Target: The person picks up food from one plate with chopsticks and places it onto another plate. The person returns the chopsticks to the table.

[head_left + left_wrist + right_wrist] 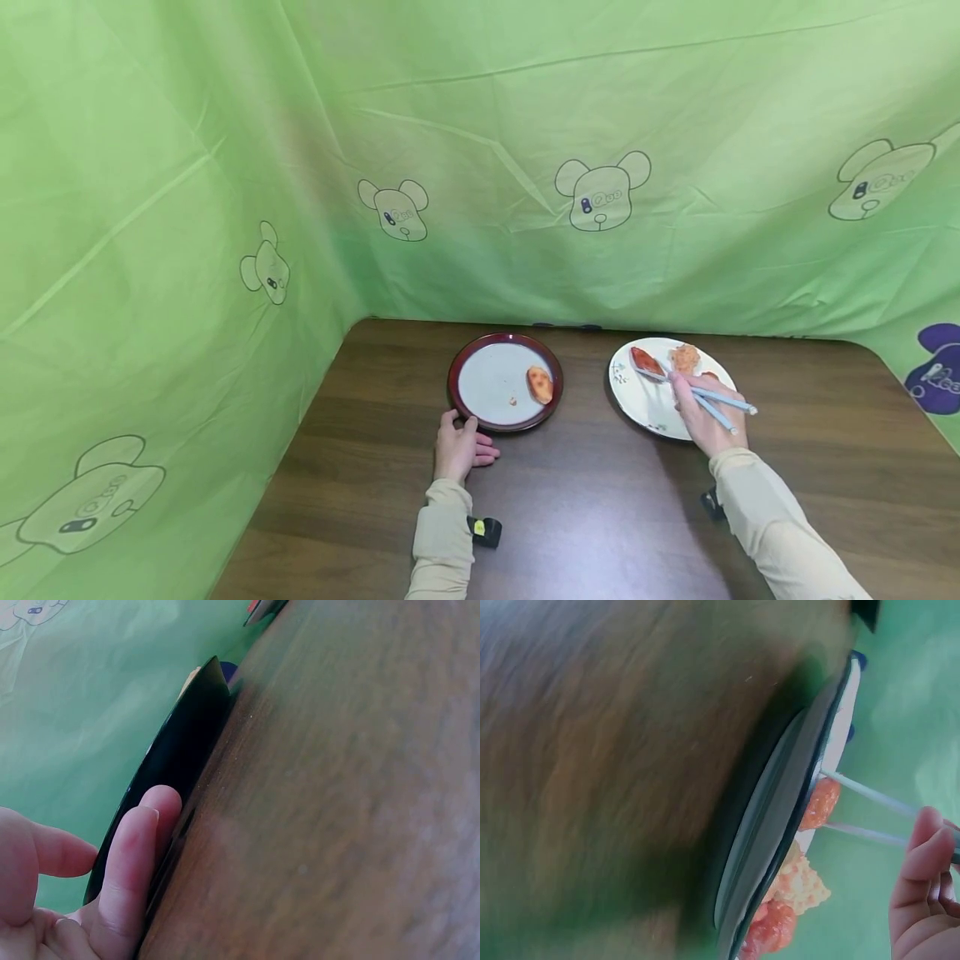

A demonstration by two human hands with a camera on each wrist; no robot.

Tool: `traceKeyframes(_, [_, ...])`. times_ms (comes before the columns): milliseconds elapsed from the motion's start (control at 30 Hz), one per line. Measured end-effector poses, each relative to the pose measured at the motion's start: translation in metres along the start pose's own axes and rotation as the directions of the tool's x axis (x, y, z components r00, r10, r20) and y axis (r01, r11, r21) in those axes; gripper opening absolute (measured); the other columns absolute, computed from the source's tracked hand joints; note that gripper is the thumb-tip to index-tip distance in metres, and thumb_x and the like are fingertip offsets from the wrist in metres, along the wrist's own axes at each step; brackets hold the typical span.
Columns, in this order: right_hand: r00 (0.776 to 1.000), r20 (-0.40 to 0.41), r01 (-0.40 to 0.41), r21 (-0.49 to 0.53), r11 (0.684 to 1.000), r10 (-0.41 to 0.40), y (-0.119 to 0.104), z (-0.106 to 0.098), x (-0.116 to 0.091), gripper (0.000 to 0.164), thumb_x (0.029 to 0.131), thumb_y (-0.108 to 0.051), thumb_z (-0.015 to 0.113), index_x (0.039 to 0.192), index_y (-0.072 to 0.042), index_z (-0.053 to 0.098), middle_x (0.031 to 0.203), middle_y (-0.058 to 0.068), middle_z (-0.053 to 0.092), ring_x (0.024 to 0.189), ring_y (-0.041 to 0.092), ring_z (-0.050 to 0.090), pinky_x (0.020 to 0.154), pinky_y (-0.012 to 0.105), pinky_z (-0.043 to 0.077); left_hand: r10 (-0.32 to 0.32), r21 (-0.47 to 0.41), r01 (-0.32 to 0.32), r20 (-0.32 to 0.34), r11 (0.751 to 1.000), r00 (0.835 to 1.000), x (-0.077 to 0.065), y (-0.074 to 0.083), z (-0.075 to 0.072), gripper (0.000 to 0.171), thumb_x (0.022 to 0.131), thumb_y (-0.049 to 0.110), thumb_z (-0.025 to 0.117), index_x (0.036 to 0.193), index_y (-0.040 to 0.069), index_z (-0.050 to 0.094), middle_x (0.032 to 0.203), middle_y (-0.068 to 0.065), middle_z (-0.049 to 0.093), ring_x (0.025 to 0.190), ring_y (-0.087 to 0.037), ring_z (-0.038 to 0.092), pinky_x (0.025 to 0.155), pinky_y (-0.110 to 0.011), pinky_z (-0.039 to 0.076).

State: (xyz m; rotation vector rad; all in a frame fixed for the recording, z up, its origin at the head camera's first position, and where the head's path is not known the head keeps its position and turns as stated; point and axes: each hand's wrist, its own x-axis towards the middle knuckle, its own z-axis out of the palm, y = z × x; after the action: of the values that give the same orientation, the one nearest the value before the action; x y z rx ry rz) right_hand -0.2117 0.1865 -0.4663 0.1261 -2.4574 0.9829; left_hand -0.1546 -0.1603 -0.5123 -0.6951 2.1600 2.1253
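My left hand (456, 450) touches the near rim of a dark-red-edged plate (454, 387) with its thumb and a finger, other fingers stretched along the table side. In the left wrist view the hand (120, 885) lies against the plate's dark underside (176, 742). That plate carries an orange-brown oval food piece (539, 385) and a small crumb (513, 402). My right hand (708, 415) grips light-blue chopsticks (723, 397) over a white plate (633, 398). Their tips lie on either side of a reddish food piece (823, 802), which rests on that plate.
A crumbly orange food piece (684, 357) and another reddish piece (769, 930), partly hidden by the right hand in the head view, share the white plate. The wooden table (577, 500) meets a green cloth (480, 275) at the back and left.
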Motion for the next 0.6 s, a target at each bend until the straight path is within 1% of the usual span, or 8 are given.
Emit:
traceKeyframes(67, [0.983, 0.086, -0.167, 0.027, 0.986, 0.164, 0.001, -0.004, 0.002, 0.039, 0.096, -0.033, 0.052, 0.082, -0.003, 0.073, 0.06, -0.002, 0.066, 0.056, -0.003, 0.053, 0.05, 0.021, 0.04, 0.002, -0.003, -0.002, 0.0, 1.0, 1.0, 0.0, 0.0, 0.0, 0.057, 0.101, 0.014, 0.041, 0.148, -0.005, 0.015, 0.076, -0.018, 0.068, 0.056, -0.022, 0.07, 0.052, -0.032, 0.06])
traceKeyframes(167, [0.895, 0.184, -0.435, 0.153, 0.887, 0.407, 0.003, -0.009, 0.005, 0.046, 0.098, -0.042, 0.047, 0.091, -0.003, 0.07, 0.059, -0.011, 0.065, 0.052, -0.004, 0.057, 0.05, 0.017, 0.045, 0.0, -0.001, 0.0, -0.002, 1.0, 1.0, -0.001, 0.001, 0.001, 0.057, 0.101, 0.015, 0.042, 0.148, -0.004, 0.015, 0.077, -0.018, 0.068, 0.056, -0.021, 0.07, 0.052, -0.032, 0.06])
traceKeyframes(300, [0.763, 0.266, -0.626, 0.528, 0.574, 0.589, 0.011, -0.012, 0.009, 0.031, 0.097, -0.034, 0.053, 0.085, -0.013, 0.072, 0.059, -0.01, 0.064, 0.051, 0.001, 0.059, 0.049, 0.016, 0.051, 0.001, 0.001, -0.001, 0.0, 1.0, 1.0, -0.001, 0.001, 0.001, 0.057, 0.102, 0.015, 0.042, 0.148, -0.004, 0.016, 0.078, -0.019, 0.069, 0.057, -0.022, 0.07, 0.052, -0.032, 0.061])
traceKeyframes(367, [0.724, 0.328, -0.621, 0.693, 0.367, 0.606, 0.016, -0.015, 0.011, 0.028, 0.097, -0.027, 0.055, 0.077, -0.016, 0.072, 0.06, -0.005, 0.065, 0.049, 0.004, 0.059, 0.046, 0.017, 0.051, 0.002, -0.001, -0.002, 0.003, 1.0, 1.0, -0.001, 0.001, 0.001, 0.057, 0.101, 0.015, 0.041, 0.148, -0.004, 0.015, 0.078, -0.02, 0.069, 0.057, -0.023, 0.07, 0.052, -0.032, 0.061])
traceKeyframes(433, [0.705, 0.376, -0.607, 0.758, 0.238, 0.602, 0.019, -0.018, 0.012, 0.033, 0.098, -0.023, 0.053, 0.072, -0.017, 0.072, 0.059, -0.003, 0.065, 0.047, 0.005, 0.058, 0.044, 0.017, 0.05, 0.007, -0.002, -0.007, 0.004, 1.0, 1.0, -0.001, 0.001, 0.001, 0.056, 0.101, 0.015, 0.041, 0.147, -0.005, 0.015, 0.077, -0.02, 0.069, 0.057, -0.023, 0.07, 0.052, -0.032, 0.061])
traceKeyframes(500, [0.702, 0.401, -0.598, 0.78, 0.182, 0.588, 0.021, -0.02, 0.013, 0.034, 0.099, -0.023, 0.052, 0.072, -0.016, 0.073, 0.059, -0.002, 0.065, 0.046, 0.006, 0.057, 0.043, 0.017, 0.05, 0.005, 0.0, -0.005, 0.003, 1.0, 1.0, -0.001, 0.0, 0.0, 0.057, 0.101, 0.015, 0.042, 0.147, -0.005, 0.015, 0.076, -0.019, 0.069, 0.057, -0.022, 0.07, 0.052, -0.032, 0.06])
traceKeyframes(533, [0.705, 0.4, -0.596, 0.782, 0.183, 0.585, 0.021, -0.021, 0.012, 0.034, 0.099, -0.024, 0.053, 0.072, -0.016, 0.073, 0.059, -0.001, 0.065, 0.046, 0.006, 0.057, 0.043, 0.017, 0.05, 0.008, -0.002, -0.008, 0.003, 1.0, 1.0, -0.001, 0.0, 0.0, 0.056, 0.101, 0.014, 0.041, 0.147, -0.005, 0.016, 0.076, -0.019, 0.069, 0.056, -0.022, 0.07, 0.051, -0.032, 0.06])
traceKeyframes(600, [0.718, 0.375, -0.602, 0.758, 0.252, 0.586, 0.018, -0.021, 0.011, 0.033, 0.099, -0.027, 0.053, 0.074, -0.018, 0.073, 0.06, -0.004, 0.065, 0.047, 0.004, 0.057, 0.044, 0.017, 0.051, 0.015, -0.005, -0.015, 0.002, 1.0, 1.0, 0.0, -0.001, 0.0, 0.056, 0.101, 0.014, 0.041, 0.147, -0.006, 0.016, 0.076, -0.019, 0.069, 0.055, -0.02, 0.069, 0.051, -0.031, 0.06])
